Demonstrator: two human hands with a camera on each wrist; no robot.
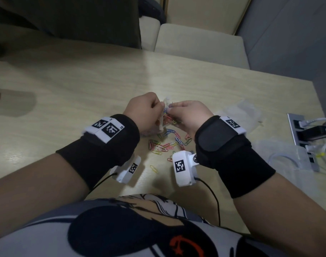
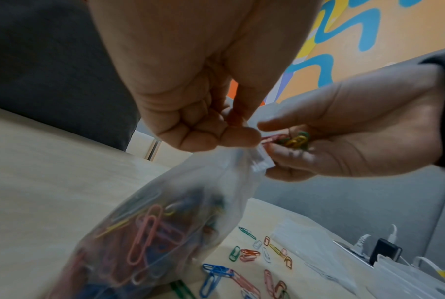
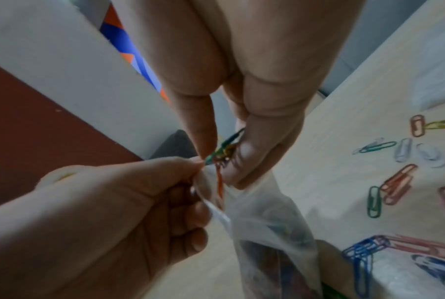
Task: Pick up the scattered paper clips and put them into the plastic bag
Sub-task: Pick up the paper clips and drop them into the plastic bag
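Observation:
A clear plastic bag point(image 2: 165, 228) holding several coloured paper clips hangs above the table. My left hand point(image 1: 145, 112) pinches the bag's rim point(image 3: 216, 210) and holds the mouth up. My right hand point(image 1: 188, 115) pinches a small bunch of paper clips point(image 2: 292, 139) at the bag's mouth; a red clip point(image 3: 219, 182) reaches down into the opening. More loose paper clips point(image 1: 165, 143) in pink, blue, green, yellow and white lie scattered on the table below the hands.
The light wooden table point(image 1: 84, 86) stretches away on all sides. Crumpled clear plastic point(image 1: 247, 110) lies to the right. A power strip with plugs and cables point(image 1: 310, 138) sits at the right edge. Beige seats point(image 1: 199, 41) stand beyond the far edge.

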